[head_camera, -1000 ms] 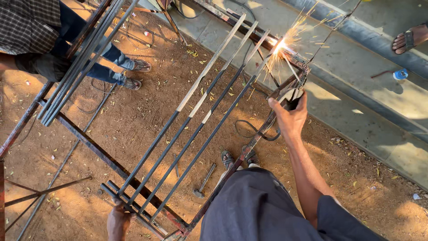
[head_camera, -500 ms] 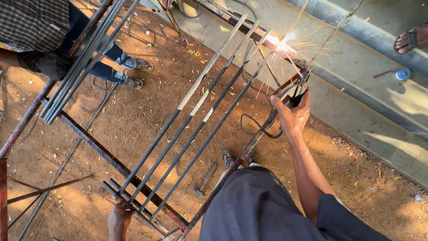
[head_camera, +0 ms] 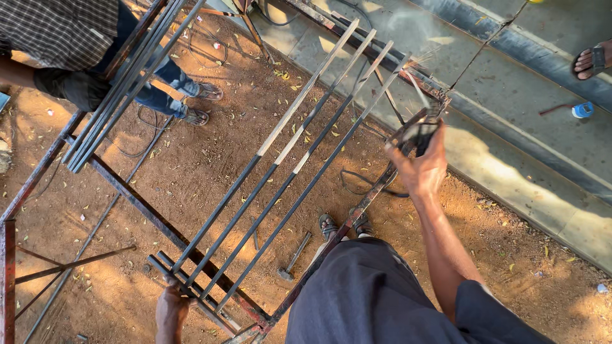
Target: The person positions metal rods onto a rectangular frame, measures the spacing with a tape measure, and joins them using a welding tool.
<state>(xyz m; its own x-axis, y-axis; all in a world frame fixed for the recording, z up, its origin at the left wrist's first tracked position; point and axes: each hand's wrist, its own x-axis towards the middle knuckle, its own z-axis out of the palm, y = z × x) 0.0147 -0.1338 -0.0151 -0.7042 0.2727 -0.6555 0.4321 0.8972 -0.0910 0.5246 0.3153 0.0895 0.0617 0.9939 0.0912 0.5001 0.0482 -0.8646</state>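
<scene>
The metal bars (head_camera: pixel 280 185) are dark grey, each with a pale silvery stretch along its upper half, and the frame (head_camera: pixel 127 197) around them is rusty brown. Below the bars lies reddish-brown dirt (head_camera: pixel 210 159); beyond them, grey concrete (head_camera: pixel 510 127) holds a small blue-and-white can (head_camera: pixel 582 110). Left of the bars, a checked brown-and-white shirt (head_camera: pixel 60 28) tops blue jeans (head_camera: pixel 162 83).

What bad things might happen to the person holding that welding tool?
The right hand is bare and grips the welding holder right by the frame's joint, so heat or sparks might burn it. The left hand, also bare, holds the bars. A cable loops near the sandalled feet, a possible trip.
</scene>
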